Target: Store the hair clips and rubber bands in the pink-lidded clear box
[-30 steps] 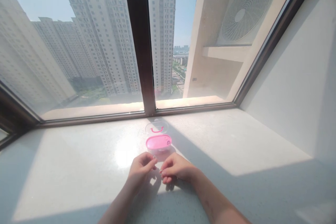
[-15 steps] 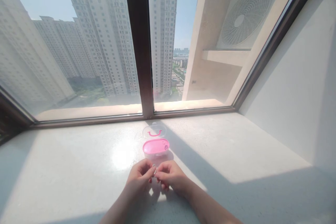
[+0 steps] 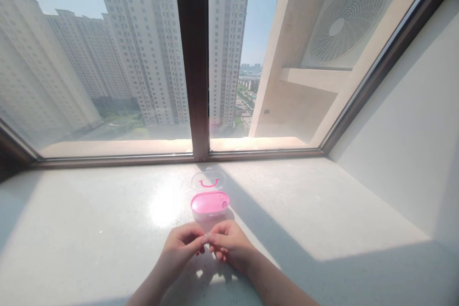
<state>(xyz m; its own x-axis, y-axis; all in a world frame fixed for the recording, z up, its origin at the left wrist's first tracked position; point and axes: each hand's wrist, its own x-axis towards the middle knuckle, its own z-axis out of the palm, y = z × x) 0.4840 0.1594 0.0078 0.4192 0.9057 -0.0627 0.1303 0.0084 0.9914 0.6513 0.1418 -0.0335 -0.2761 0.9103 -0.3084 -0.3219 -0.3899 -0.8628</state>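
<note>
My left hand [image 3: 181,247] and my right hand [image 3: 229,244] meet fingertip to fingertip just above the white windowsill [image 3: 89,229]. Both pinch a tiny pale object [image 3: 206,236] between thumb and forefinger; it is too small to name. Right behind my fingers sits a small open pink box [image 3: 210,203]. Its clear lid [image 3: 208,180], with a pink U-shaped mark, lies flat behind it toward the glass.
A dark window frame post [image 3: 195,57] rises straight behind the box, with glass panes on both sides. A white side wall [image 3: 405,129] closes the sill on the right. An outdoor fan unit [image 3: 340,24] sits beyond the right pane.
My hands came together from slightly apart and now pinch the tiny object jointly. They sit a little closer to the pink box. The view shifted slightly.
</note>
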